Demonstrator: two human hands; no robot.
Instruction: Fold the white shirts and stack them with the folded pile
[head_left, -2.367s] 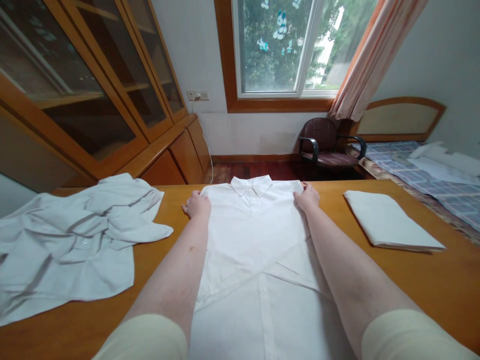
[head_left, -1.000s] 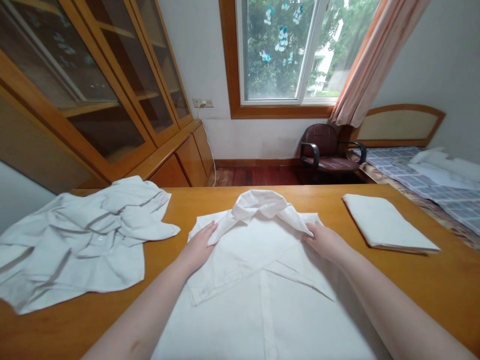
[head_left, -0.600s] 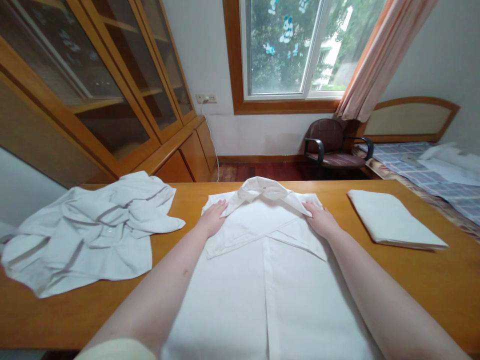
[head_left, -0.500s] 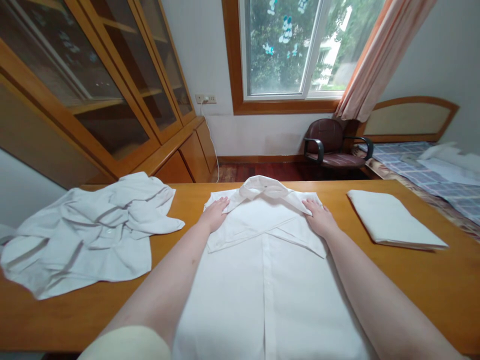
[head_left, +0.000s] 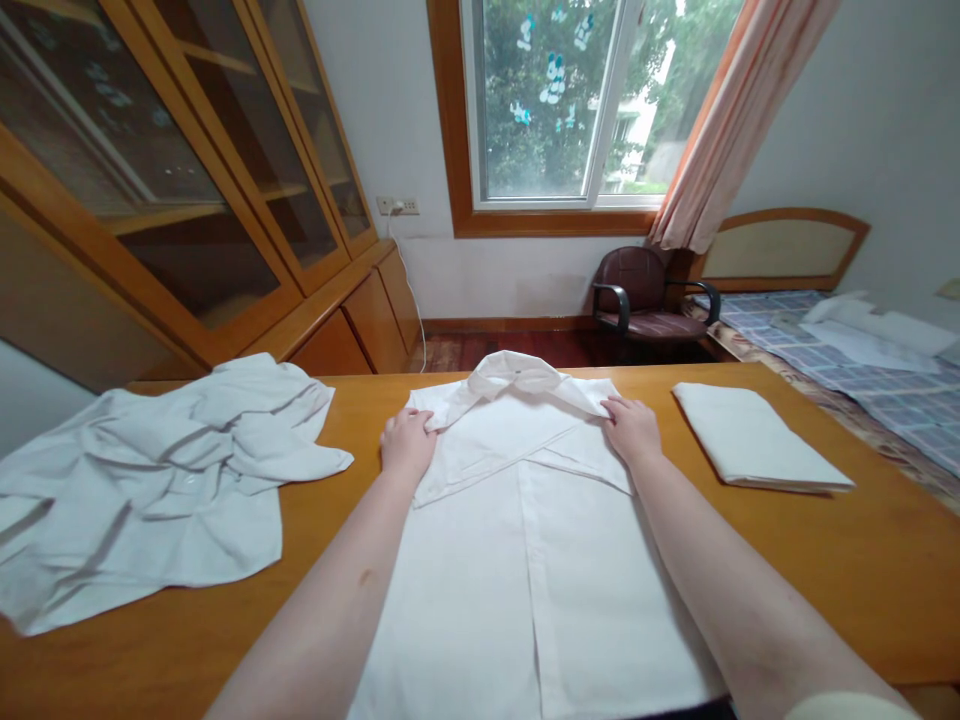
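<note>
A white shirt (head_left: 465, 580) lies flat in front of me, its collar (head_left: 517, 372) at the far end and its sleeves folded across the upper body. At its left shoulder edge, my left hand (head_left: 407, 442) is closed on the cloth. My right hand (head_left: 634, 428) grips the opposite shoulder edge, fingers curled over the fabric. Part of the shirt's near end is cut off by the bottom of the view. To the left is a crumpled white shirt (head_left: 202, 475), and to the right a neatly folded white cloth item (head_left: 754, 440).
Everything lies on a wooden table (head_left: 847, 590). Beyond its far edge stand a glass-door cabinet (head_left: 281, 290), a brown armchair (head_left: 637, 290) and a bed (head_left: 765, 310) with a checked cover. A window (head_left: 547, 130) with a pink curtain (head_left: 739, 130) is behind.
Both hands have gone from lying flat on the shirt's shoulders to gripping their outer edges. My view has shifted a little to the right, and the shirt's near edge now partly shows.
</note>
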